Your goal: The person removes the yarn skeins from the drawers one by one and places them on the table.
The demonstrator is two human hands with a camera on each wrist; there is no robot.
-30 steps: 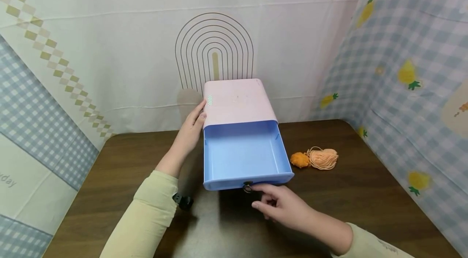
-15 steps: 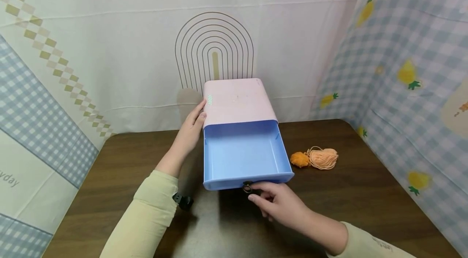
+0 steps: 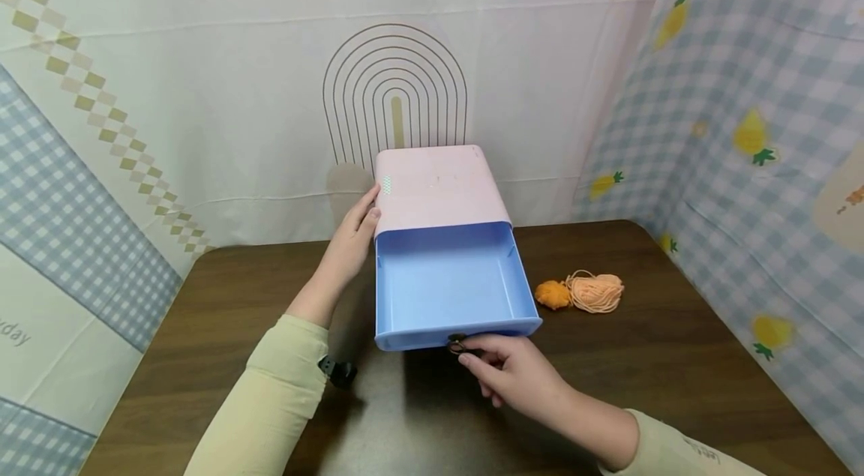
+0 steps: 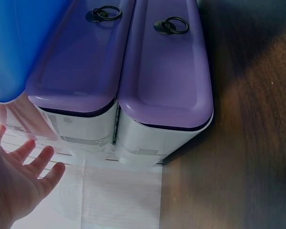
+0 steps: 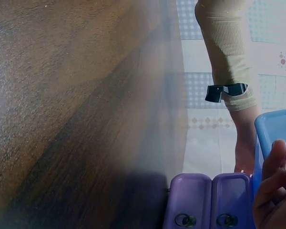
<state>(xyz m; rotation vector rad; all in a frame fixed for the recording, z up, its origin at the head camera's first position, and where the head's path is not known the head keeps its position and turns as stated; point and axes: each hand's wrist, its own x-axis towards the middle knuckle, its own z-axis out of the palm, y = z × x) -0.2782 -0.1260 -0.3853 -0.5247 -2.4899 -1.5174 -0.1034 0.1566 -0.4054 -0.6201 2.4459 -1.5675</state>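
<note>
A drawer cabinet with a pink top (image 3: 439, 187) stands at the back of the table, its blue drawer (image 3: 445, 285) pulled well out and nothing inside. My left hand (image 3: 347, 240) rests along the cabinet's left side with fingers extended; the left wrist view shows this hand (image 4: 26, 179) with its fingers spread apart. At the drawer front, my right hand (image 3: 529, 378) pinches the dark ring pull (image 3: 455, 347) between thumb and index finger. The right wrist view catches the curled fingers of the right hand (image 5: 276, 191) in front of the blue drawer front (image 5: 276, 126).
Two purple drawers (image 4: 167, 71) with ring pulls, both pushed in, sit below the blue one. Right of the cabinet lie an orange bundle (image 3: 553, 294) and a peach yarn skein (image 3: 595, 292) on the dark wooden table (image 3: 675, 356). A patterned cloth (image 3: 256, 86) hangs behind.
My right thumb has come up toward the index finger at the ring pull. The left hand, cabinet and blue drawer have stayed in place.
</note>
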